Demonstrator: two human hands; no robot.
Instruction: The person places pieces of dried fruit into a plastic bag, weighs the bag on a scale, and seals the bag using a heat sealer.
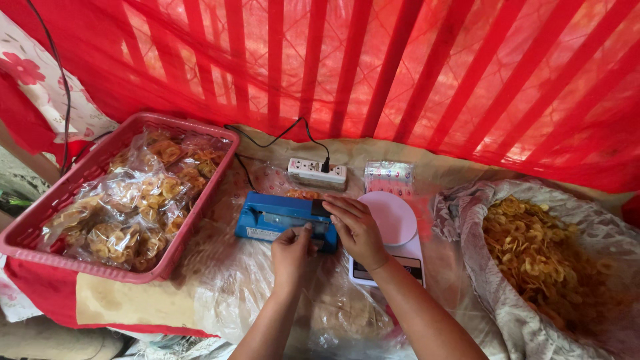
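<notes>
A right hand (357,230) presses flat, fingers released, on the arm of a blue sealer (283,219) at centre; the left hand (291,253) pinches a clear bag (320,313) at its front edge. A red basket (40,220) of bagged chips sits left, a scale (393,217) just right.

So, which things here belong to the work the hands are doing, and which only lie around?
In use:
- blue sealer, pressed by right hand
- clear bag, held by left hand
- power strip

Lying about:
- red basket of filled bags
- scale
- sack of chips
- small packet
</notes>
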